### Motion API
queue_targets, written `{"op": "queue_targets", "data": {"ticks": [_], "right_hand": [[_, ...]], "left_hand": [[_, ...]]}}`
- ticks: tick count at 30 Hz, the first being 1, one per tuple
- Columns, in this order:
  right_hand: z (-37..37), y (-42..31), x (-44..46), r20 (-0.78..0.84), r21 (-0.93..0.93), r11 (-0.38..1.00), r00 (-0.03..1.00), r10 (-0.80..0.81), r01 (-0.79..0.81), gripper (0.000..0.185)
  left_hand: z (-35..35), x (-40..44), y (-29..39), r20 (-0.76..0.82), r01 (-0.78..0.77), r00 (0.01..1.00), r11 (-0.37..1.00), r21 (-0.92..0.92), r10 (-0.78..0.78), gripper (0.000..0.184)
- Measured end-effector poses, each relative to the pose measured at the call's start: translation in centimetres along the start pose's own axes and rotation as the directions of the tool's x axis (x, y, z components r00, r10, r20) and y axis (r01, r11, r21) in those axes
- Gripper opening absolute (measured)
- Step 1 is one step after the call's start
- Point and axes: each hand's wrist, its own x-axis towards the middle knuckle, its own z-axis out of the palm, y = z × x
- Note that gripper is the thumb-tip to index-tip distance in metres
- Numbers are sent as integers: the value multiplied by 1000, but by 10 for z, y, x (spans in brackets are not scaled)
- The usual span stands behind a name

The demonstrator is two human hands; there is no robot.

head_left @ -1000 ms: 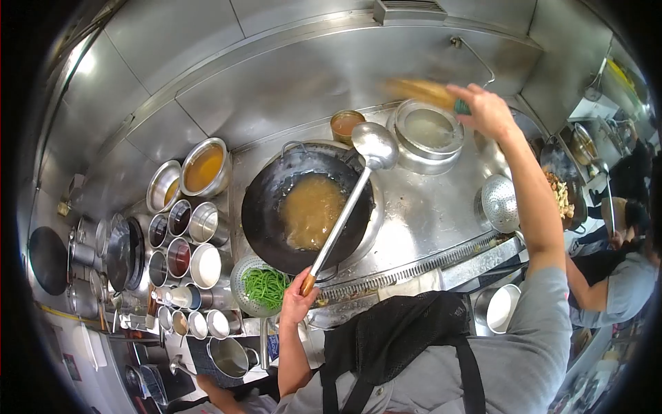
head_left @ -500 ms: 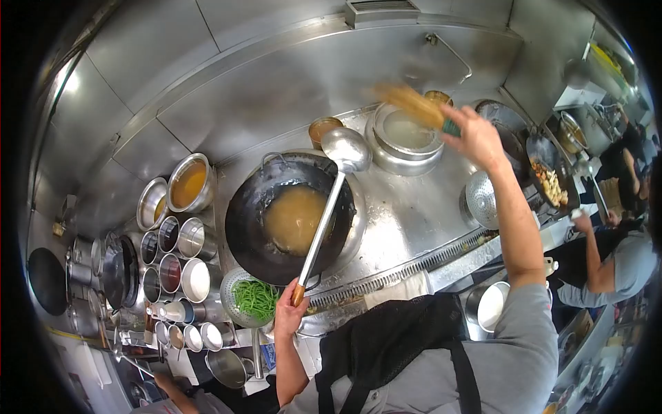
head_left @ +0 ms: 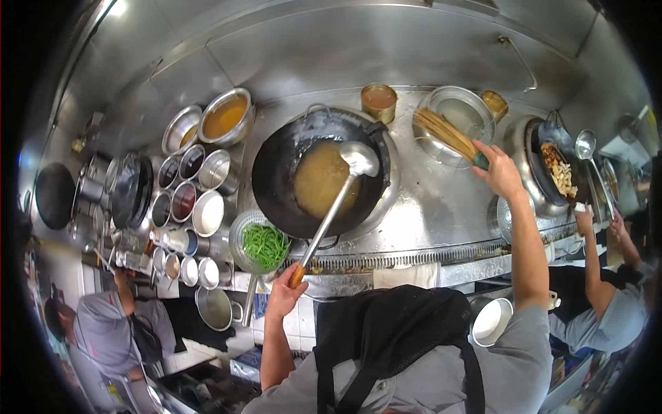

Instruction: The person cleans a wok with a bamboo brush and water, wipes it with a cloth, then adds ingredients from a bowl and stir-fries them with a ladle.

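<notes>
My left hand (head_left: 281,293) is wrapped round the wooden end of a long ladle (head_left: 327,221), whose bowl hangs over the right part of a black wok (head_left: 274,165). Cloudy brown liquid (head_left: 318,181) lies in the bottom of the wok. My right hand (head_left: 502,174) grips the green-bound end of a bamboo wok brush (head_left: 445,132). Its bristles point left, above a round metal pot (head_left: 491,114) of pale liquid. Between the wok and my left side, green beans (head_left: 265,245) rest in a perforated strainer (head_left: 239,265).
Metal bowls of orange liquid (head_left: 224,117) and several seasoning containers (head_left: 185,200) stand left. A rusty can (head_left: 378,103) sits behind the wok. A grate (head_left: 414,255) runs along the front edge. One co-worker (head_left: 103,331) is at left; another (head_left: 600,303) works a second wok (head_left: 545,176) at right.
The ladle's bowl has moved from beyond the wok's rim to over the liquid inside. The brush, earlier blurred by motion, now shows more clearly over the pot. The view has shifted.
</notes>
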Motion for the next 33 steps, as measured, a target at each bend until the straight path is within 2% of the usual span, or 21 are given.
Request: {"op": "queue_targets", "data": {"ticks": [2, 3, 6, 7, 9, 12, 14, 15, 16, 17, 18, 20, 22, 23, 24, 26, 27, 29, 30, 32, 33], "right_hand": [[12, -13, -7, 90, 71, 997, 996, -6, 0, 67], [23, -16, -10, 124, 89, 996, 992, -35, 24, 67], [47, -36, -16, 166, 90, 995, 984, -65, 50, 66], [53, -43, -16, 185, 129, 991, 980, -70, 47, 66], [66, -53, -14, 200, 167, 984, 975, -95, 62, 65], [84, -81, -12, 165, 218, 971, 977, -133, 95, 66], [97, -107, -11, 181, 260, 959, 971, -159, 108, 65], [117, -117, -12, 129, 285, 940, 965, -230, 186, 66], [128, -129, -14, 75, 304, 916, 952, -297, 262, 66], [130, -149, -16, 107, 333, 896, 932, -347, 295, 65], [133, -171, -18, 137, 363, 873, 908, -396, 326, 64], [149, -203, -22, 281, 377, 828, 800, -530, 415, 63], [165, -228, -27, 368, 333, 762, 668, -647, 555, 65], [171, -237, -26, 425, 316, 781, 655, -624, 539, 69], [184, -238, -19, 425, 313, 779, 653, -627, 544, 69], [216, -235, 8, 387, 143, 866, 779, -494, 478, 73], [223, -231, 24, 359, 82, 918, 848, -389, 387, 74], [227, -225, 51, 317, 140, 956, 903, -291, 259, 72], [228, -226, 65, 334, 101, 972, 913, -235, 213, 73], [228, -220, 85, 352, 13, 985, 922, -164, 170, 72], [223, -214, 92, 351, 4, 987, 923, -155, 164, 72]], "left_hand": [[-6, -4, -12, -54, -16, 998, 998, 54, 19, 62], [-11, -8, 1, -121, -1, 992, 961, 278, 36, 60], [-19, -8, 13, -226, 83, 971, 774, 627, 79, 56], [-21, -7, 21, -236, 94, 969, 774, 626, 73, 56], [-19, -6, 33, -191, 15, 944, 546, 838, 268, 56], [-11, 3, 26, -188, 22, 927, 453, 891, 325, 58], [-11, 10, -2, -157, 8, 954, 499, 867, 256, 56], [-10, 14, -29, -116, -148, 955, 776, 613, 274, 52], [-10, 17, -44, -83, -275, 949, 927, 256, 305, 49], [-17, 14, -24, 175, 269, 959, 915, -299, -224, 45], [-17, 10, -17, 178, 270, 958, 916, -298, -224, 45], [-10, 6, -9, 285, 426, 903, 595, -682, -320, 41], [-4, 5, -8, 282, 402, 915, 583, -706, -289, 40], [-3, 2, -13, 321, 408, 911, 468, -784, -257, 39], [-2, -1, -19, 354, 412, 909, 342, -845, -220, 39], [-1, -4, -30, 344, 388, 920, 316, -866, -187, 44], [-1, -7, -28, 269, 338, 940, 453, -825, -211, 43], [-2, -12, -16, 155, 282, 957, 671, -685, -244, 37], [-4, -9, -20, 152, 275, 959, 666, -693, -239, 37], [-2, -8, -32, -90, 50, 993, 978, -201, -70, 34], [-7, -8, -28, -81, 48, 995, 978, -204, -66, 34]]}}
